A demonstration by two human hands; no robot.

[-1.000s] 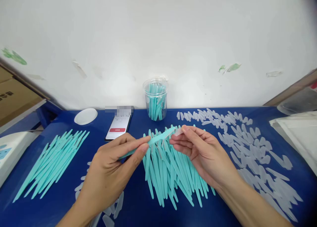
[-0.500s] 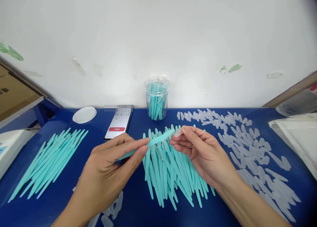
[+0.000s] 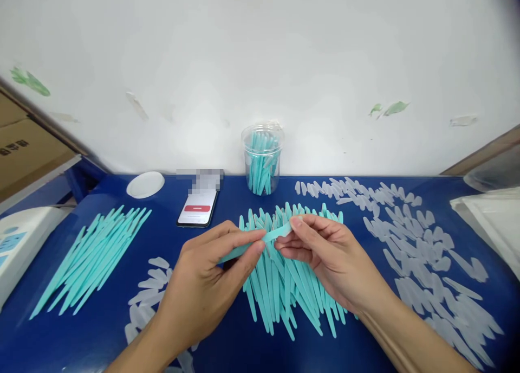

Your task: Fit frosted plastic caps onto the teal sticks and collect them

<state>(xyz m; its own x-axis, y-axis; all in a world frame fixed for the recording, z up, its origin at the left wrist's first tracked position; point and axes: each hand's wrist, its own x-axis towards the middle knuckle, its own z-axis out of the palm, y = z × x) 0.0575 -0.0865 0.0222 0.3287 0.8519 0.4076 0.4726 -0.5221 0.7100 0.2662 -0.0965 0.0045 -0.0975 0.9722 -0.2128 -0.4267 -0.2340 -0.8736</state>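
Firstly, left hand (image 3: pixel 209 286): thumb and forefinger pinching one turquoise eyebrow razor (image 3: pixel 278 233), centre. Right hand (image 3: pixel 335 259): fingertips pinching the razor's right end, anything else gripped there hidden; a skewed pinch could slip and nick a finger. Beneath, razor pile (image 3: pixel 276 291); loosened grip could lose the piece among it. Right, loose translucent caps (image 3: pixel 410 245). Far, upright clear jar (image 3: pixel 246 164), razors inside.
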